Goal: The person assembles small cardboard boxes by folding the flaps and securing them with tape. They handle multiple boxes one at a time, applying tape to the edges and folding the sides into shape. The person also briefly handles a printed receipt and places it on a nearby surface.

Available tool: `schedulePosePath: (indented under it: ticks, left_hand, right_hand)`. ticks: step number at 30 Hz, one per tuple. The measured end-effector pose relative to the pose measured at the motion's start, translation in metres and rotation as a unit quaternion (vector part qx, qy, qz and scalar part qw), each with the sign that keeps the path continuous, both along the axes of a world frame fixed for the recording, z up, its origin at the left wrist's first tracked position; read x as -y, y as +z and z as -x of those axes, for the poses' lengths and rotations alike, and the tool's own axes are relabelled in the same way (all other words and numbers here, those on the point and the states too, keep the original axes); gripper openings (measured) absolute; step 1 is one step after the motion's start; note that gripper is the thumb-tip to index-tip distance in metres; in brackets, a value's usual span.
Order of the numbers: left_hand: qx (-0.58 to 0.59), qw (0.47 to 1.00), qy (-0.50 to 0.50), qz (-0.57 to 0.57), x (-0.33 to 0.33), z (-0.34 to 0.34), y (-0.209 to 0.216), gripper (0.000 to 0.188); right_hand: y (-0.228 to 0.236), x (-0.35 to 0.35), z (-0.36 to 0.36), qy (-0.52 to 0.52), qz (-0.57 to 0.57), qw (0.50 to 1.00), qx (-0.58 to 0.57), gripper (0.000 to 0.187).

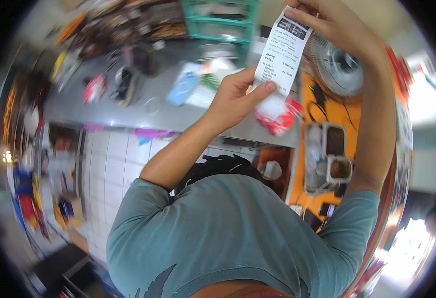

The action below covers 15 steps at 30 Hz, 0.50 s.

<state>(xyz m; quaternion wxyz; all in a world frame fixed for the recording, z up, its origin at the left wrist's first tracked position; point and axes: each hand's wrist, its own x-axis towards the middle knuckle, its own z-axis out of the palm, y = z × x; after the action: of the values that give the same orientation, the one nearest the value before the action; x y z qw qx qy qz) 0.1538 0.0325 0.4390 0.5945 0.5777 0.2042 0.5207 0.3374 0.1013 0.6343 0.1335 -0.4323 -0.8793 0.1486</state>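
Observation:
A long white printed receipt (281,54) is stretched between my two hands, tilted up to the right in front of the counter. My left hand (235,97) pinches its lower end, thumb on the printed face. Above and to the right, my right hand (322,22) grips the top end beside a dark printed block. Just below the paper lies a red and white plastic bag (278,119), partly hidden by the receipt.
A grey metal counter (128,107) carries a blue packet (184,85), a red and white bundle (94,89) and a teal rack (223,31). On the orange surface to the right are a fan (337,67) and a tray of containers (310,181).

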Motion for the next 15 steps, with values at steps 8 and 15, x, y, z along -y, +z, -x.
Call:
schedulePosePath:
  ticks: [8,15]
  left_hand:
    - [0.037,0.945,0.287,0.15,0.113,0.277,-0.062,0.034]
    - [0.083,0.861,0.474,0.165,0.219,0.435,-0.083,0.035]
  right_hand:
    - [-0.042,-0.021,0.383,0.316,-0.133,0.939,0.013,0.019]
    - [-0.072,0.054,0.663,0.495,-0.153,0.855,-0.022,0.02]
